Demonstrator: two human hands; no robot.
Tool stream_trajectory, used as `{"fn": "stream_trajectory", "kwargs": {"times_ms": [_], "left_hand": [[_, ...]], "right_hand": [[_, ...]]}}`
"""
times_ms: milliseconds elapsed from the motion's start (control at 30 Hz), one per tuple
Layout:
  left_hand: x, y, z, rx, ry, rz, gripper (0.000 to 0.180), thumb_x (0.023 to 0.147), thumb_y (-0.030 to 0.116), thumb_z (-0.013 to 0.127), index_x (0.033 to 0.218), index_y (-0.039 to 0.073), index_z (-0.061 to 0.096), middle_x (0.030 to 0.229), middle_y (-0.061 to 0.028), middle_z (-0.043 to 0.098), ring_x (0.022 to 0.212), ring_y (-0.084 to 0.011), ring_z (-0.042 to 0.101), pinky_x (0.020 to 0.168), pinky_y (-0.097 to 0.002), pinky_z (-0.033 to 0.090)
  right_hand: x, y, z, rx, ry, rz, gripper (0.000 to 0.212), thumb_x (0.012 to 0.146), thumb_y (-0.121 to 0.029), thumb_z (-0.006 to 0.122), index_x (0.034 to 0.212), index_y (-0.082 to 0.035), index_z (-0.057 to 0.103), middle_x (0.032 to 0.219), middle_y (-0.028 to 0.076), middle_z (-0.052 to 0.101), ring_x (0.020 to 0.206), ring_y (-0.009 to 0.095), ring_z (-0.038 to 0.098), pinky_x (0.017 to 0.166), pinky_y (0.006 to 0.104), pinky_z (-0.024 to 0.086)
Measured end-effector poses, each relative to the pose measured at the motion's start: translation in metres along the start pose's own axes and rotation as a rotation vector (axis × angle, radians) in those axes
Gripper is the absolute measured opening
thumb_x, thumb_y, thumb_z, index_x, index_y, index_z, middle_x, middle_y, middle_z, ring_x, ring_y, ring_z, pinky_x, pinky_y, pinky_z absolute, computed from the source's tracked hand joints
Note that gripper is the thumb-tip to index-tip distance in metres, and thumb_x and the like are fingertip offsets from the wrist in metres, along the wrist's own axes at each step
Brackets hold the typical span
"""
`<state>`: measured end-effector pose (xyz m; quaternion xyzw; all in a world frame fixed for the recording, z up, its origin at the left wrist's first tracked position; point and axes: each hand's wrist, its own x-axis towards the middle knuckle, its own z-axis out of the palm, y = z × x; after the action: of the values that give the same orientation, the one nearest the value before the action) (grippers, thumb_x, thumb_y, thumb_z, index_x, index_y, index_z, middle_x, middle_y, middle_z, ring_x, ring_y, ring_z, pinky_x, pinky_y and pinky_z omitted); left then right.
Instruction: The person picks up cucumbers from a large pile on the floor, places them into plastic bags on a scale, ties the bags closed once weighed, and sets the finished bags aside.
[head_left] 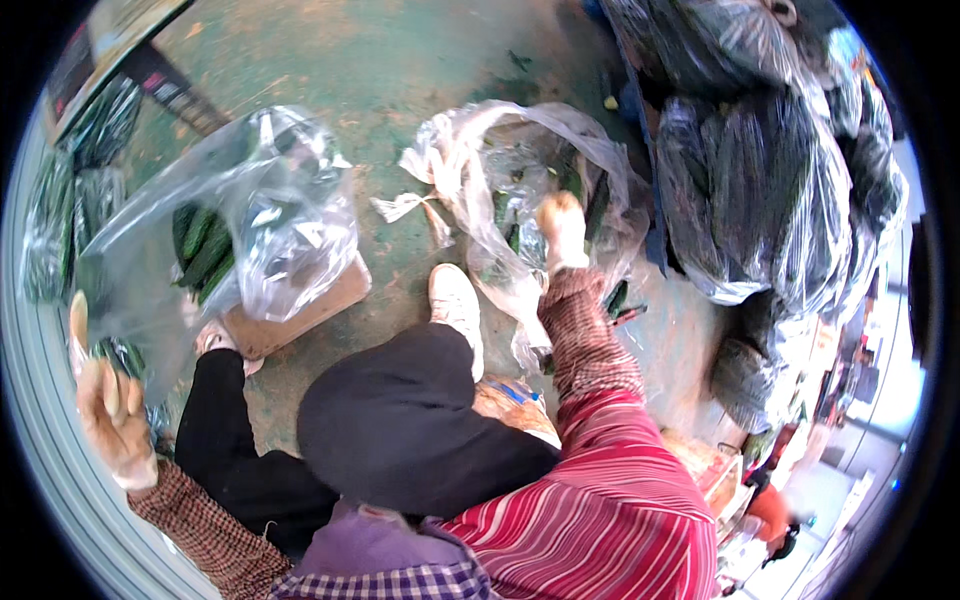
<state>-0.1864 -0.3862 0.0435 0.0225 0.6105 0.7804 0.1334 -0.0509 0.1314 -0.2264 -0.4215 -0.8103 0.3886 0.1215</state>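
Both my hands wear pale gloves. My left hand [118,425] is at the far left, with one finger stretched up and the others curled at the edge of a clear plastic bag [295,240]. This bag is drawn taut toward the hand, and dark green cucumbers [207,250] lie inside it. It rests on a low platform with a brown top [315,310]. My right hand [562,220] reaches into a second, crumpled clear bag [470,190] on the floor, among more cucumbers [598,205]. Blur and the angle hide its fingertips.
Large clear bags packed with dark green produce [760,190] are piled at the right. Wrapped cucumbers [50,225] stand by the ribbed wall at the left. My white shoe [457,310] is between the two bags. At the lower right is a person in orange [770,515].
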Motion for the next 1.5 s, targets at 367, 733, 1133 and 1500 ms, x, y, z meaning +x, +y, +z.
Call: {"fn": "stream_trajectory", "kwargs": {"times_ms": [367, 733, 1133, 1500], "left_hand": [[0.024, -0.01, 0.011, -0.075, 0.04, -0.041, 0.073, 0.085, -0.004, 0.047, 0.142, 0.003, 0.002, 0.066, 0.0035, 0.03, 0.051, -0.0022, 0.024, 0.045, -0.0165, 0.025], [0.007, -0.028, -0.02, 0.758, 0.355, 0.09, 0.041, 0.09, 0.012, 0.045, 0.129, -0.001, 0.04, 0.135, -0.0111, 0.037, 0.126, -0.0246, 0.036, 0.101, -0.0347, 0.034], [0.025, -0.021, -0.096, 0.482, 0.212, -0.098, 0.041, 0.092, 0.018, 0.044, 0.13, 0.003, 0.042, 0.132, -0.0081, 0.042, 0.116, -0.0195, 0.047, 0.095, -0.0294, 0.04], [0.045, -0.027, 0.019, 0.234, 0.089, -0.191, 0.032, 0.09, 0.01, 0.048, 0.12, -0.003, 0.047, 0.073, 0.0051, 0.04, 0.054, -0.0007, 0.029, 0.05, -0.0139, 0.028]], "right_hand": [[-0.124, 0.052, 0.069, -0.054, -0.441, 0.147, 0.027, 0.081, -0.02, 0.054, 0.105, -0.008, 0.061, 0.081, 0.017, 0.063, 0.078, 0.031, 0.061, 0.075, 0.0389, 0.047], [-0.038, 0.026, 0.089, -0.428, -0.363, 0.437, 0.101, 0.064, -0.037, 0.071, 0.141, -0.007, 0.012, 0.136, 0.026, 0.028, 0.123, 0.04, 0.031, 0.099, 0.0469, 0.032], [-0.082, 0.194, -0.052, -0.021, -0.065, 0.674, 0.058, 0.075, -0.032, 0.067, 0.119, 0.001, 0.047, 0.102, 0.015, 0.057, 0.093, 0.024, 0.056, 0.076, 0.0318, 0.047], [-0.012, 0.025, 0.054, 0.569, 0.055, 0.292, 0.027, 0.087, -0.024, 0.048, 0.092, 0.001, 0.056, 0.091, 0.023, 0.06, 0.086, 0.037, 0.056, 0.08, 0.0405, 0.042]]}}
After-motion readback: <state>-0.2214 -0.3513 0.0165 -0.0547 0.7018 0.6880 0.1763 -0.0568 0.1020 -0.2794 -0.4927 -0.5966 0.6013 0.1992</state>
